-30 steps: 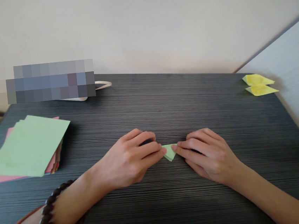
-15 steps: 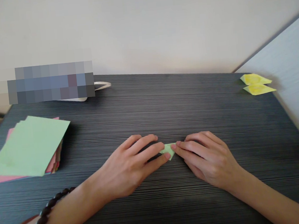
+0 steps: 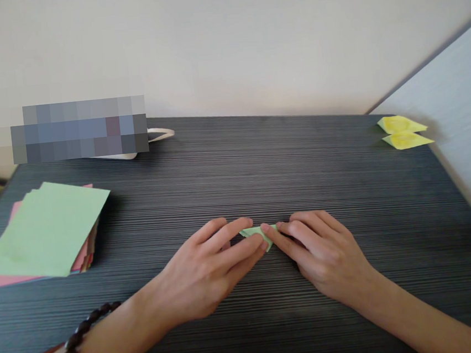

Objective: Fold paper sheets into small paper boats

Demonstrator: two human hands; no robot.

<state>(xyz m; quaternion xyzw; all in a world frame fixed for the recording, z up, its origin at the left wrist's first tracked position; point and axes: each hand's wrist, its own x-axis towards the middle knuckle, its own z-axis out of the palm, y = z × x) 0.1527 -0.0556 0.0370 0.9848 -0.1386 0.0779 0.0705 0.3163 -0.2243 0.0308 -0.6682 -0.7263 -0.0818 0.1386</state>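
Note:
A small folded piece of light green paper (image 3: 257,233) lies on the dark striped table (image 3: 259,163), mostly hidden under my fingers. My left hand (image 3: 213,264) presses on it from the left with its fingers stretched along the table. From the right, my right hand (image 3: 315,249) holds it down, fingertips meeting the left hand's over the paper. A dark bead bracelet (image 3: 80,338) circles my left wrist.
A stack of coloured sheets with a light green sheet (image 3: 44,231) on top sits at the left. Two folded yellow paper pieces (image 3: 404,131) lie at the far right corner. A white looped object (image 3: 160,134) rests at the back, beside a blurred patch. A pale panel (image 3: 459,121) borders the right side.
Both hands have drawn closer together over the green paper, covering more of it. The left fingers have slid right and flattened; the paper looks lower and flatter.

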